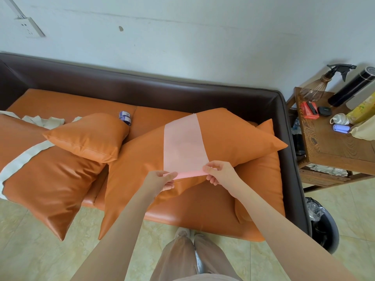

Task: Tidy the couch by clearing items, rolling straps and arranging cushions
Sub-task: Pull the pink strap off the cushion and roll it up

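A pale pink strap (183, 144) lies flat across a large orange cushion (233, 134) on the couch (182, 92). Its near end is folded into a small roll. My left hand (160, 179) pinches the roll's left end and my right hand (219, 171) pinches its right end. A small orange cushion (87, 136) leans on another large orange cushion (50, 181) at the left. A white strap (22, 157) runs across that left cushion, and more white strap (46, 120) lies bunched behind it. A small blue and white roll (125, 117) sits on the seat near the backrest.
A wooden side table (332, 147) at the right holds a spray bottle (324, 82), a black cylinder (353, 86), a red box (309, 110) and other small items. A black bin (322, 224) with a liner stands below it. My feet stand on tiled floor (30, 250) before the couch.
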